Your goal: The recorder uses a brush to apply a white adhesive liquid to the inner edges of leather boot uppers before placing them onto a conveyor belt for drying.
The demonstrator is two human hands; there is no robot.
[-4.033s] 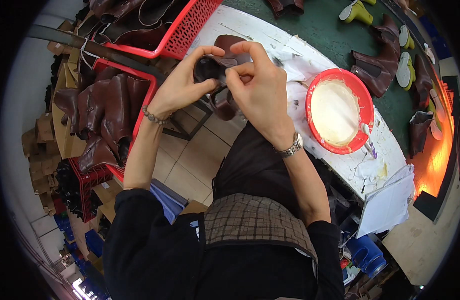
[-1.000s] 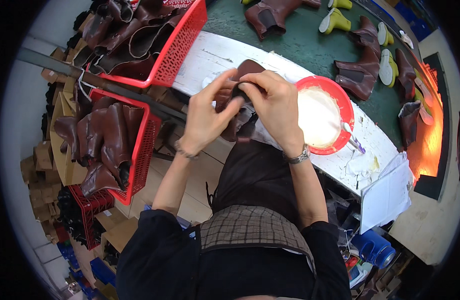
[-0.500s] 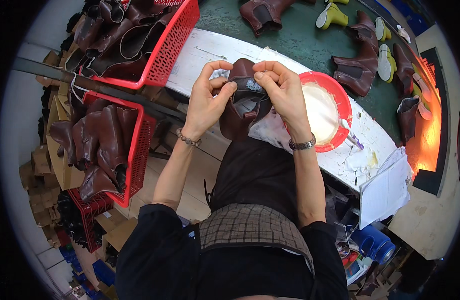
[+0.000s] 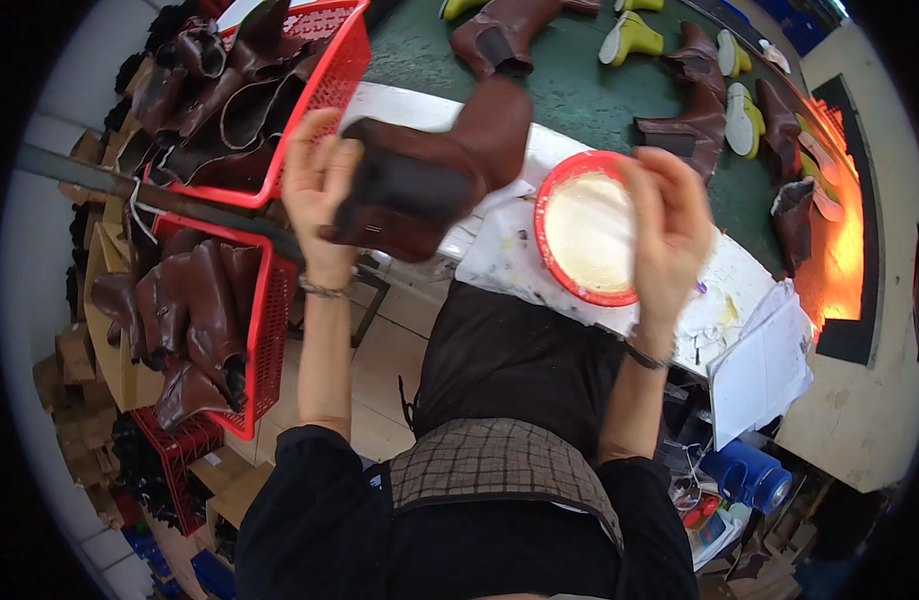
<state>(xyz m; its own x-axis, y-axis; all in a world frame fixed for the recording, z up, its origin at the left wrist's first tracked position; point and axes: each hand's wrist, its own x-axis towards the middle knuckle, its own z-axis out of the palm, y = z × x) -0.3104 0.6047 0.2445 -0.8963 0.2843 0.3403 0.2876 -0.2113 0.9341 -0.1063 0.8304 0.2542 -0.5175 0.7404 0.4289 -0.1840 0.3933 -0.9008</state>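
A brown leather boot upper (image 4: 420, 180) with a dark elastic side panel is held up in front of me. My left hand (image 4: 322, 200) grips it by its opening, and its toe end points up and to the right. Over the right side of a red bowl (image 4: 542, 235) hovers my right hand (image 4: 672, 225), away from the upper. Motion smears its bent fingers, so whether they hold anything is unclear. White paste (image 4: 590, 230) fills the bowl. Just a small purple bit of the brush handle (image 4: 701, 287) shows beside my right wrist; the rest is hidden behind the hand.
Two red baskets (image 4: 272, 340) of boot uppers stand at left. On the green bench (image 4: 580, 95) lie more brown boot uppers (image 4: 685, 130) and yellow-green shoe lasts (image 4: 743, 120). A white board (image 4: 395, 100) runs along its near edge. Papers (image 4: 760, 360) hang near an orange-glowing opening (image 4: 845, 260) at right.
Both hands were on the upper's opening. My right hand has let go and moved right to the bowl; my left has carried the upper left and turned it, showing its side panel.
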